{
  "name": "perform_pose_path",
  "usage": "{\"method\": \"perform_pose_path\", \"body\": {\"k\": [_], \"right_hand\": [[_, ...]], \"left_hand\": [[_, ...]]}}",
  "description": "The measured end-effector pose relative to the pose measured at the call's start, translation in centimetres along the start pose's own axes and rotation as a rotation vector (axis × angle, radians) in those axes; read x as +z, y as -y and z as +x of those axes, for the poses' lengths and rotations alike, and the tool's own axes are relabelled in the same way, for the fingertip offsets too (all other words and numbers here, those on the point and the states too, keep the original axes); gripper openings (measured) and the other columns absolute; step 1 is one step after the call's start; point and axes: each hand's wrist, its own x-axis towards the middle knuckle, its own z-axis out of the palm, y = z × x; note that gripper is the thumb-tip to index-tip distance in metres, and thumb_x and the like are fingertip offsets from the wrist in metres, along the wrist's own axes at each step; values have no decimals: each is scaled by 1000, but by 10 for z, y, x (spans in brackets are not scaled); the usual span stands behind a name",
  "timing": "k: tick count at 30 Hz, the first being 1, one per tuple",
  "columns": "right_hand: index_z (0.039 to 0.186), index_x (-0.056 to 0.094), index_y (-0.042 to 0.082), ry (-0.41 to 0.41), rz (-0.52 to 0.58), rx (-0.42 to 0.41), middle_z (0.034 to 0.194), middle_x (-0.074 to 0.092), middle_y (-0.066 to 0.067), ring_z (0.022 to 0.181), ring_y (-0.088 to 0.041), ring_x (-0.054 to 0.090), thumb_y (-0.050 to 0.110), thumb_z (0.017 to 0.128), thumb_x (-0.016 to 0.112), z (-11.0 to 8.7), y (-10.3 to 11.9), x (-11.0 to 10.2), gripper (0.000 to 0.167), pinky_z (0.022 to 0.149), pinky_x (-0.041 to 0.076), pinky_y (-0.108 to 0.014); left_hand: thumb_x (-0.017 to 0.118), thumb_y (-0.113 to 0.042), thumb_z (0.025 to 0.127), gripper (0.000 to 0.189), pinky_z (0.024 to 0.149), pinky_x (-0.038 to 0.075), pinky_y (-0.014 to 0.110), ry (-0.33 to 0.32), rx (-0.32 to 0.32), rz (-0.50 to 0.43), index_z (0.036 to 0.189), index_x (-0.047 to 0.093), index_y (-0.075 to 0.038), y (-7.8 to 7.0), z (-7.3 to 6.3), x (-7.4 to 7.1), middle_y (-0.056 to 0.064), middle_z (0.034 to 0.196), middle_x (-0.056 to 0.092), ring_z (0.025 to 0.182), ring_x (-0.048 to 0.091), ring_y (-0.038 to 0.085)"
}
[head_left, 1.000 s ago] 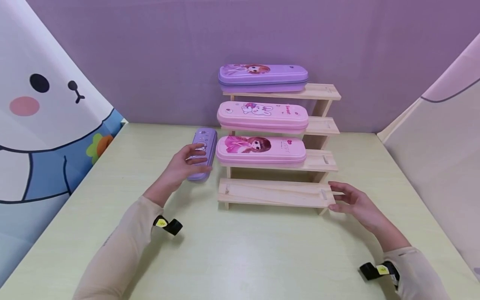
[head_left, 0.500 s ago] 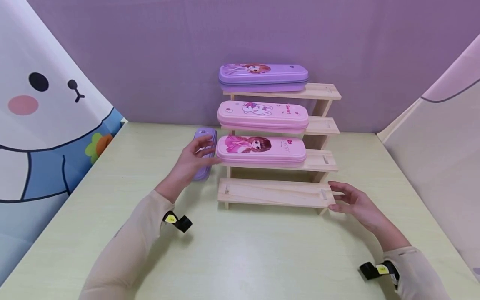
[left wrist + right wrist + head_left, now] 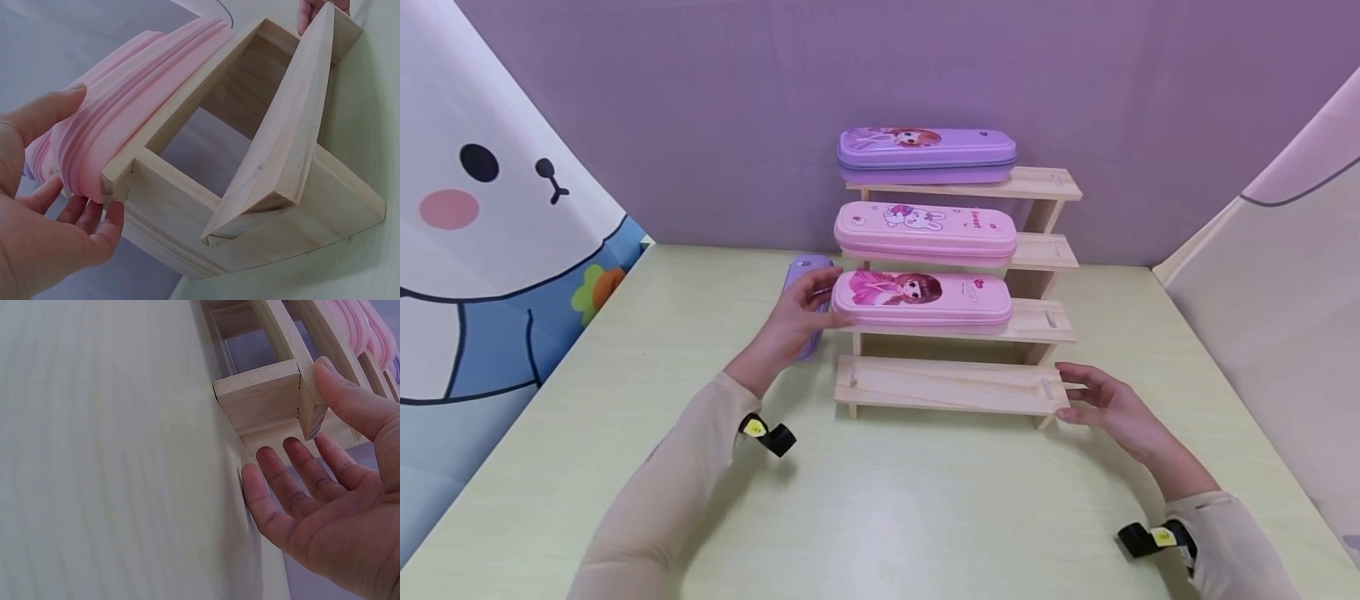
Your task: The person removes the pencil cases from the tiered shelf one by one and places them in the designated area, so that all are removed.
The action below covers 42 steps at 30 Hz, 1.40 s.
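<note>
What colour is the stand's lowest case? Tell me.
The case is pink, best seen in the head view.

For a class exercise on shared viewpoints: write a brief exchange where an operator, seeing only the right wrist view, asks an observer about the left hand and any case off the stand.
Operator: I see the right hand by the stand. Where is the left hand?
Observer: At the left end of the lower pink case.
Operator: Any case off the stand?
Observer: Yes, a purple case lies on the table, left of the stand.
</note>
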Motion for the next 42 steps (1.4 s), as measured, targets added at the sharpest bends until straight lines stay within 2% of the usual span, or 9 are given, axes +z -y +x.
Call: {"method": "perform_pose_path", "body": {"k": [5,19,26,36,42], "right_hand": [[142,40,-10,-3,5,-2,120,56,17,103,-3,60,-3,86,73,0,0,0,65,83,52,-19],[142,40,-11,-9,-1,3,120,56,16,103,-2,60,-3,86,74,0,-1,0,66,84,51,-19],[141,44,-7,-8,21,-3,118,57,18,103,-2,60,-4,86,73,-1,-2,-1,63,82,53,-20],[141,47,-3,2,38,-32,119,58,19,103,-3,60,-7,86,71,-1,-2,1,60,82,53,-19],[142,43,-7,0,20,-17,119,57,17,104,-2,60,-4,87,72,-1,-2,0,62,83,53,-20]], "left_hand": [[70,19,79,76,112,37,36,10,-30,27,147,41,2,2,4,1,19,146,42,135,40,31],[72,20,76,80,114,34,38,33,-7,43,147,41,1,2,7,2,19,145,43,133,40,30],[73,19,76,78,112,35,39,40,-6,78,146,42,2,1,7,1,20,142,45,129,43,29],[72,20,77,82,109,40,34,79,-17,105,149,42,-2,2,0,-12,16,147,42,128,42,28],[75,17,77,82,96,49,23,71,-20,135,149,45,-6,4,-6,-23,13,147,45,123,46,25]]}}
